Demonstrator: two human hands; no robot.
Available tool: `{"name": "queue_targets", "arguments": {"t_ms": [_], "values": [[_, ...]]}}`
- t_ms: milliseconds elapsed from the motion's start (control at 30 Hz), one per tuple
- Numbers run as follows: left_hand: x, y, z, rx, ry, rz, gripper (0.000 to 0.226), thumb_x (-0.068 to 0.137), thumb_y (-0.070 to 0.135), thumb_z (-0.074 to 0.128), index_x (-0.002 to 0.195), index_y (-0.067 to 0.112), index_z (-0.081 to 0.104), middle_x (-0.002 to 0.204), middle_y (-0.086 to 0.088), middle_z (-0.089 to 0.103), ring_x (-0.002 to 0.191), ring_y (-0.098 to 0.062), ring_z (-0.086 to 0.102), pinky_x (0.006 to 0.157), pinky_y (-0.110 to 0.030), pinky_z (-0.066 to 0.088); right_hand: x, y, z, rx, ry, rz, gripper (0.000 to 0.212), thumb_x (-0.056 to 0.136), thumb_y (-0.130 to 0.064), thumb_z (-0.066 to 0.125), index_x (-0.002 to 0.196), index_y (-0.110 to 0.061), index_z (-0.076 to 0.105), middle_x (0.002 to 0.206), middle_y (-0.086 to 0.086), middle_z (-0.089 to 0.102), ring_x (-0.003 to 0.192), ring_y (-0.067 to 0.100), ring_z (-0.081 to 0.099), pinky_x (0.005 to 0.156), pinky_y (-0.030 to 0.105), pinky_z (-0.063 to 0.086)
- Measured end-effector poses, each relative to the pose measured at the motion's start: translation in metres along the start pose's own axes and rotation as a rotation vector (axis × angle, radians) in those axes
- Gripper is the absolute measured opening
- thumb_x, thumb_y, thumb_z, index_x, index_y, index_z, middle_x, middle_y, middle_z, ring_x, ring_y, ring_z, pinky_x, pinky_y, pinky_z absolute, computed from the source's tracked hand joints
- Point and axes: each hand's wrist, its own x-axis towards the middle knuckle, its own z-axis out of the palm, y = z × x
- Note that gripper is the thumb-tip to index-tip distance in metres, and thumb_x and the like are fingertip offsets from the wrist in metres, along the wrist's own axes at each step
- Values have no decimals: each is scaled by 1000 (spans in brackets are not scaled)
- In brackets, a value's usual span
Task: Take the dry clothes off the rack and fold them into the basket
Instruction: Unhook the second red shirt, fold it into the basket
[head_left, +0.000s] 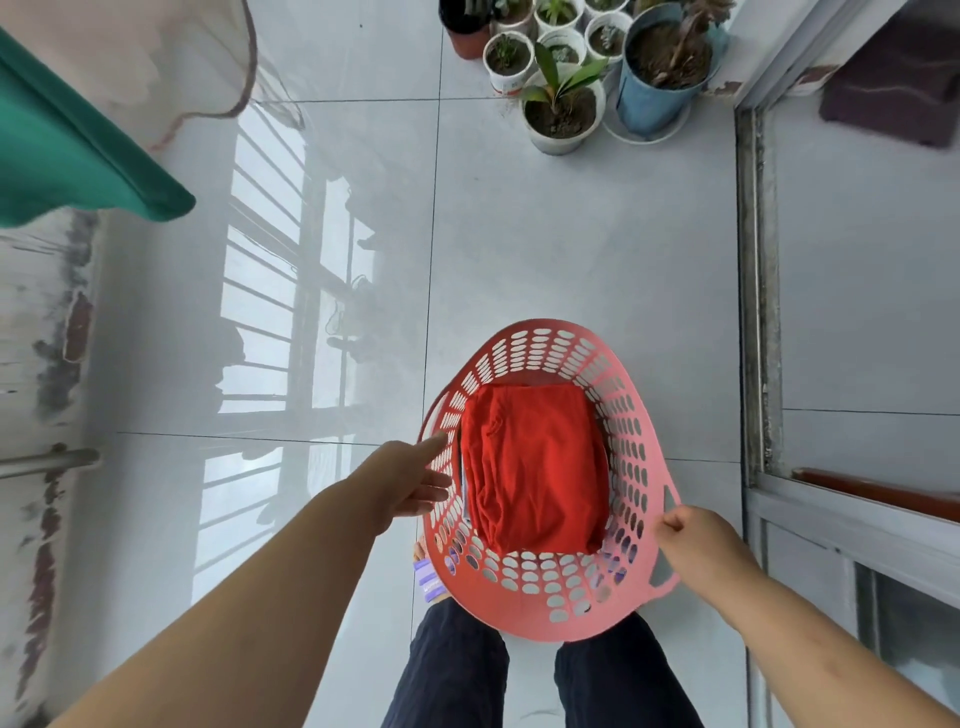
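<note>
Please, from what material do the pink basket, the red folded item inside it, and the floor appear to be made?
The basket looks like moulded plastic with a matte finish: thin walls pierced by regular oval holes, and a handle formed in one piece. The red garment appears to be soft knit fabric, perhaps cotton: it creases and folds limply. The floor seems to be glazed tile: glossy, mirroring window bars, with thin grout lines.

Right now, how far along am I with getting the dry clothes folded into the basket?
Done: a folded red garment lies in the pink perforated plastic basket. In hand: nothing; the left hand is open at the rim, the right hand loosely closed by the handle. Left: a green cloth and a pale sheer garment hang nearby.
</note>
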Motion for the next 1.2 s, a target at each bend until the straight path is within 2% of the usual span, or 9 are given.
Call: {"name": "queue_targets", "arguments": {"t_ms": [167,267,467,600,767,833,900,967,1200], "values": [[-12,10,-5,-72,28,6,48,92,50,59,106,5,65,88,-14,76,77,-24,71,80,-37,58,8,-14,-35,-60,34,-34,41,98,-18,47,58,-20,38,52,-4,43,47,13,41,47,25,26],[-23,20,-8,-116,35,12,48,92,50,60,106,5,66,88,-14,76,77,-23,72,79,-37,58,11,-22,-56,-68,31,-52,35,97,-19,49,62,-22,46,57,-3,51,53,15,48,49,25,31],[-59,61,-7,-335,34,-19,40,92,41,63,109,5,64,103,-20,72,91,-31,69,90,-43,55,9,-49,-109,-46,56,-118,34,95,-18,49,61,-19,46,60,-1,50,60,21,50,51,25,32],[-72,95,-4,-405,40,9,41,93,43,61,107,5,63,107,-22,70,91,-31,68,86,-42,55,8,-72,-144,-5,93,-159,34,92,-17,50,59,-17,44,59,2,46,61,22,44,53,28,28],[-65,135,-5,-472,-2,48,45,91,47,63,112,8,61,107,-20,72,101,-33,70,90,-43,56,27,-103,-181,53,146,-158,26,92,-16,51,77,0,64,75,16,65,72,30,60,64,33,43],[-54,148,-14,-480,-27,35,51,90,48,64,121,7,58,106,-20,72,100,-33,70,89,-43,57,36,-118,-189,30,150,-158,28,92,-15,51,69,-2,61,67,15,61,63,27,54,61,32,37],[-42,169,-24,-446,-66,29,56,89,48,65,126,7,57,107,-20,71,102,-33,70,91,-43,57,48,-136,-198,33,174,-154,36,92,-13,51,56,-11,50,53,8,49,55,21,43,56,30,29],[-27,186,-35,-426,-90,24,57,89,50,65,127,7,57,110,-21,71,102,-32,70,91,-43,56,63,-155,-205,11,198,-147,41,91,-11,51,52,-16,40,50,2,38,53,20,37,54,31,23],[13,237,-35,-365,-80,15,48,91,46,63,121,8,60,113,-22,68,98,-31,68,92,-42,55,120,-182,-214,10,177,-83,28,92,-13,50,64,-12,55,57,6,49,47,17,47,51,27,27]]}}
